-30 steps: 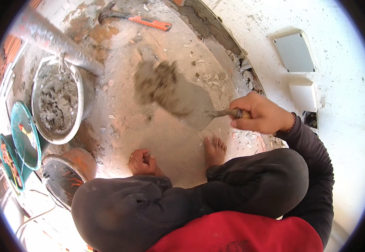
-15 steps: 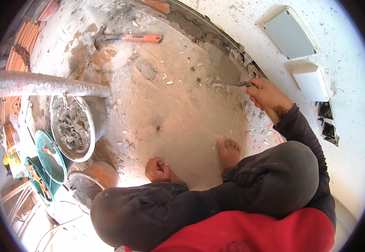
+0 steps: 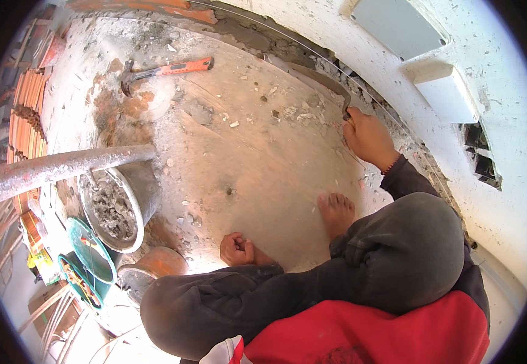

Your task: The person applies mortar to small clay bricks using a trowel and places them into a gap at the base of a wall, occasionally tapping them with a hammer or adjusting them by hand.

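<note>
Squatting person seen from above, bare feet on a dusty mortar-stained concrete floor [image 3: 245, 164]. The right hand [image 3: 368, 137] is closed around the handle of a flat steel trowel [image 3: 312, 77], whose grey blade runs up and to the left from the fist, its long axis lying along the mortar-filled joint [image 3: 257, 36] at the foot of the white plastered wall [image 3: 494, 151]. The blade's far edge appears to touch the joint, though the fisheye bend makes this uncertain. The left hand is not visible; whether it grips anything cannot be told. Measured from the trowel: the wall lies immediately beyond it, bare floor opens on the near side, an orange-handled hammer [image 3: 165, 70] lies well to the left, and a white bucket of grey mortar [image 3: 118, 209] stands far down-left beneath a rusty metal pipe [image 3: 63, 168].
</note>
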`<state>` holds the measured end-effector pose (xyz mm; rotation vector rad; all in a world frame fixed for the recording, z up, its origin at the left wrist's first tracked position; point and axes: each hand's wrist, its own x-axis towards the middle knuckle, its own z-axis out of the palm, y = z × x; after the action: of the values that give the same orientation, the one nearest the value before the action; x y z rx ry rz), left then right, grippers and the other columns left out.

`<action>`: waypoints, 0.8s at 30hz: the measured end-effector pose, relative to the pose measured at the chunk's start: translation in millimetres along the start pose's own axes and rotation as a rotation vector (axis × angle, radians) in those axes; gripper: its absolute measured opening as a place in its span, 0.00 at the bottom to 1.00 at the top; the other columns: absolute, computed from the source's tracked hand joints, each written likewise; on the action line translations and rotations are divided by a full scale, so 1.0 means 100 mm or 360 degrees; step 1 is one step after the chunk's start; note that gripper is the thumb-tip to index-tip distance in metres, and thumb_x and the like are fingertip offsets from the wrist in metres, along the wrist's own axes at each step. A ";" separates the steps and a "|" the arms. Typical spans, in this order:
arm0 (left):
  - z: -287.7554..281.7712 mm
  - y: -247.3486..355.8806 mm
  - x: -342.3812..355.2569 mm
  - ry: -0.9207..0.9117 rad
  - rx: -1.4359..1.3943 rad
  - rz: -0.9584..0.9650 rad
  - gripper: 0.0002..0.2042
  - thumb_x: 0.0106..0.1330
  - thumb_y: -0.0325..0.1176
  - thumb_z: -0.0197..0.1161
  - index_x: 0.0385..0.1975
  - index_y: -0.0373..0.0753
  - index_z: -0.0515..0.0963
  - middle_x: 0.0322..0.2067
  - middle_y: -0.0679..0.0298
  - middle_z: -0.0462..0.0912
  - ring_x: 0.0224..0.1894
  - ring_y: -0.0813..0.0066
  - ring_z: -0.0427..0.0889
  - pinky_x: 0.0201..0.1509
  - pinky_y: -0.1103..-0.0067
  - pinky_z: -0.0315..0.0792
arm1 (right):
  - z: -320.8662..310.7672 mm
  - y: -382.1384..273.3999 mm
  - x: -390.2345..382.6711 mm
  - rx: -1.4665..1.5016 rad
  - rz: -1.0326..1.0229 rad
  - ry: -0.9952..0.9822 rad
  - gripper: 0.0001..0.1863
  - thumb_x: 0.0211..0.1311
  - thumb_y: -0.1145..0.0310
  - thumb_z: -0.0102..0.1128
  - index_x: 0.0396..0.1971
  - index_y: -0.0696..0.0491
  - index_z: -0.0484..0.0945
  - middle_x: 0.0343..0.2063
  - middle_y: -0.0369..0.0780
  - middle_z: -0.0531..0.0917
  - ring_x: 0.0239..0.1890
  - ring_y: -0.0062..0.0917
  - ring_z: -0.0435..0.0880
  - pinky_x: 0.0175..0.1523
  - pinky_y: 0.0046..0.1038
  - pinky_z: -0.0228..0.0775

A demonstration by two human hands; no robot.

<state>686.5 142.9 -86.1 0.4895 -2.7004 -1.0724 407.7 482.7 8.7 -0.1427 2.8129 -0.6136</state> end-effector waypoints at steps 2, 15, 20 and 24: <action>0.01 -0.01 -0.01 0.0000 0.0018 -0.0035 0.13 0.37 0.28 0.66 0.27 0.40 0.77 0.18 0.65 0.72 0.19 0.69 0.70 0.22 0.75 0.64 | -0.05 0.05 -0.08 -0.0026 0.0057 0.0027 0.13 0.63 0.64 0.52 0.41 0.58 0.72 0.26 0.55 0.80 0.32 0.54 0.80 0.38 0.51 0.69; 0.06 -0.04 -0.06 -0.0008 0.0167 -0.0112 0.14 0.36 0.31 0.66 0.28 0.41 0.77 0.18 0.64 0.71 0.19 0.66 0.70 0.24 0.71 0.65 | -0.15 0.46 -0.65 0.0012 0.0112 -0.0159 0.13 0.61 0.64 0.56 0.38 0.57 0.73 0.24 0.53 0.80 0.31 0.52 0.80 0.36 0.49 0.70; 0.04 0.00 -0.03 0.0017 0.0176 -0.0060 0.12 0.37 0.29 0.65 0.26 0.41 0.77 0.17 0.66 0.70 0.18 0.71 0.68 0.22 0.75 0.65 | -0.20 0.28 -0.55 0.0323 0.0077 -0.0157 0.12 0.61 0.64 0.56 0.37 0.58 0.72 0.27 0.54 0.80 0.34 0.53 0.79 0.39 0.50 0.69; 0.10 -0.05 -0.05 0.0004 0.0116 -0.0071 0.15 0.34 0.30 0.65 0.27 0.41 0.77 0.18 0.65 0.71 0.19 0.68 0.69 0.24 0.72 0.65 | -0.04 0.20 -0.20 0.0422 0.0003 -0.0249 0.13 0.61 0.65 0.56 0.37 0.60 0.71 0.30 0.56 0.80 0.36 0.54 0.79 0.41 0.49 0.69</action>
<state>688.7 147.9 -97.1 0.5657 -2.7464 -0.9866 425.4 505.5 8.7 -0.1310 2.5538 -0.9247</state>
